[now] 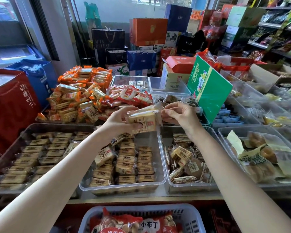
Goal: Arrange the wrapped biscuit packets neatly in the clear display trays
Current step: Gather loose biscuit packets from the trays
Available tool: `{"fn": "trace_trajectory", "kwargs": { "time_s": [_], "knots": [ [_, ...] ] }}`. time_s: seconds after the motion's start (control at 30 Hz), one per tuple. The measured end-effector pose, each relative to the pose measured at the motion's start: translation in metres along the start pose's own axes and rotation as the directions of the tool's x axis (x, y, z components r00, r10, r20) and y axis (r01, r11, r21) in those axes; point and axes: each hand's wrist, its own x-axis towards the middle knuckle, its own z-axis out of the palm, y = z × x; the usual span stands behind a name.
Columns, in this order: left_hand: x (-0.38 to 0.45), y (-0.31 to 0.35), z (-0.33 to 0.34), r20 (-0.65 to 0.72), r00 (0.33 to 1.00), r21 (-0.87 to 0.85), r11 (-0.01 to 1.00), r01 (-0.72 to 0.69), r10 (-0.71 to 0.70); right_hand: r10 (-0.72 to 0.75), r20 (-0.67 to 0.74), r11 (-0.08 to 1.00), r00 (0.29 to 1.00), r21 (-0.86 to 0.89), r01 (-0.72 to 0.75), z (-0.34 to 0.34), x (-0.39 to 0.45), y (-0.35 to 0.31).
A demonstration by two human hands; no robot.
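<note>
Head view: left hand (120, 121) grasps beige biscuit packet (144, 120) from its left, right hand (180, 115) pinches packet's clear wrapper end; held above clear tray (161, 167) of stacked beige packets.

Both hands raised together, left (119, 120) gripping, right (180, 113) pinching.

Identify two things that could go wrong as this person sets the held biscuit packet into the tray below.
The right hand pinches only the wrapper end of the biscuit packet, so it may slip. The left hand holds it above the clear tray; a drop could disturb the neat rows there.
</note>
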Motion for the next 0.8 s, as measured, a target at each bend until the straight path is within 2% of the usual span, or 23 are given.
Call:
{"fn": "trace_trajectory", "kwargs": {
  "time_s": [0.1,0.2,0.33,0.47,0.6,0.67,0.7,0.73,0.8],
  "knots": [
    [0.001,-0.002,-0.007,-0.068,0.996,-0.194,0.98,0.049,-0.064,0.043,0.104,0.989,0.994,-0.146,-0.028,-0.004,-0.005,0.001],
    [0.001,0.001,-0.009,-0.072,0.994,-0.25,0.966,0.059,-0.08,0.062,0.235,0.995,0.97,-0.089,-0.042,0.004,-0.011,-0.001],
    [0.001,0.004,-0.008,-0.074,0.996,-0.214,0.976,0.039,-0.056,0.019,0.178,1.0,0.984,-0.006,-0.018,0.013,-0.009,-0.005],
    [0.001,0.006,-0.009,-0.1,0.995,-0.16,0.987,0.013,-0.029,0.009,0.121,0.999,0.993,-0.044,-0.003,0.013,-0.007,-0.007],
    [0.003,0.006,-0.005,-0.119,0.992,-0.152,0.988,0.013,-0.031,0.1,0.134,0.987,0.986,0.114,-0.115,0.016,-0.006,-0.009],
    [0.003,0.005,-0.002,-0.125,0.992,-0.124,0.992,0.011,-0.026,0.161,0.151,0.977,0.975,0.119,-0.179,0.017,-0.006,-0.006],
    [0.002,0.004,-0.001,-0.129,0.991,-0.102,0.995,0.008,-0.021,0.177,0.148,0.983,0.973,0.03,-0.183,0.017,-0.006,-0.004],
    [0.001,0.005,-0.001,-0.131,0.991,-0.073,0.997,-0.003,-0.007,0.161,0.132,0.981,0.978,-0.131,-0.144,0.015,-0.005,-0.003],
    [0.0,0.004,-0.003,-0.128,0.991,0.061,0.998,-0.03,0.038,0.086,0.142,0.89,0.986,-0.456,-0.012,0.013,-0.006,-0.006]
  ]
}}
